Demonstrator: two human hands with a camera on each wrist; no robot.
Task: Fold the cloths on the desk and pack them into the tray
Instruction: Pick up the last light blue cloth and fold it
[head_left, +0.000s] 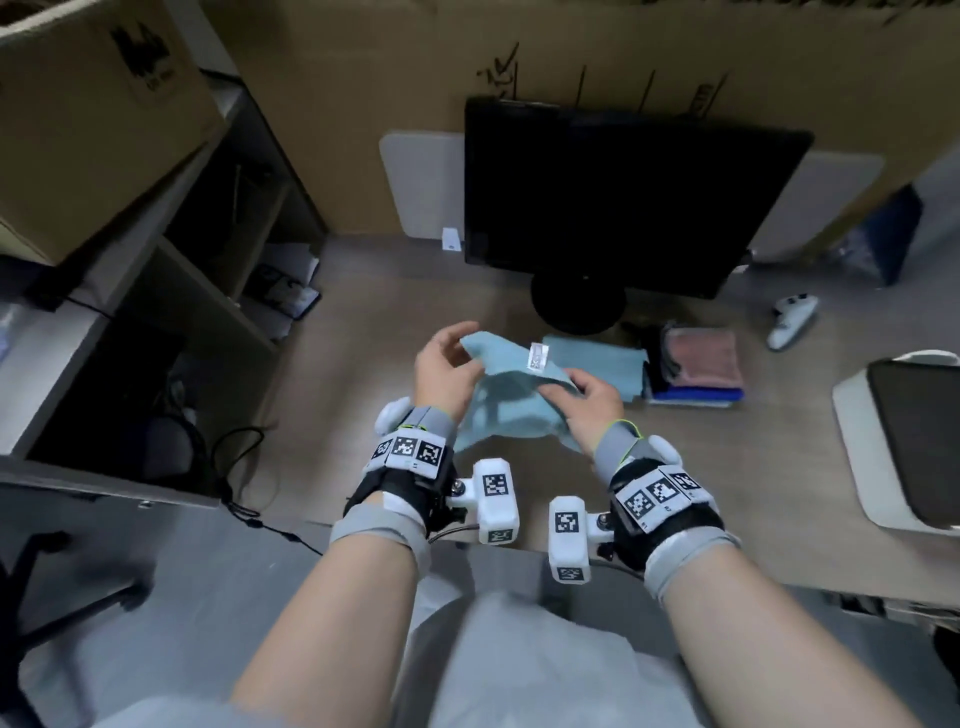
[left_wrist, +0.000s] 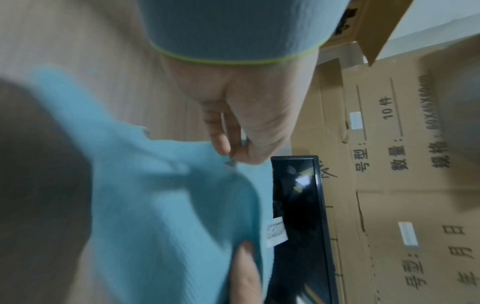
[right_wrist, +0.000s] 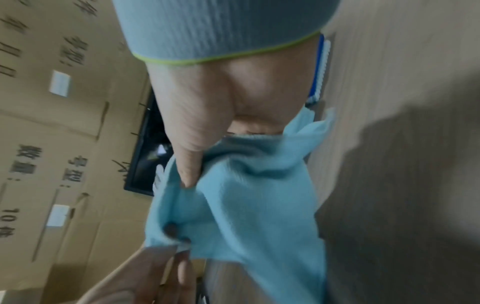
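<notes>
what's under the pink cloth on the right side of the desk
The pink cloth tops a small stack: a dark cloth edge shows beside it and a blue cloth at the bottom. Anything between those layers is covered.

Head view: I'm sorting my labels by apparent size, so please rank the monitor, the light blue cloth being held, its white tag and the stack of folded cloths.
1. monitor
2. light blue cloth
3. stack of folded cloths, though it lies farther away, so the gap is unsure
4. white tag
</notes>
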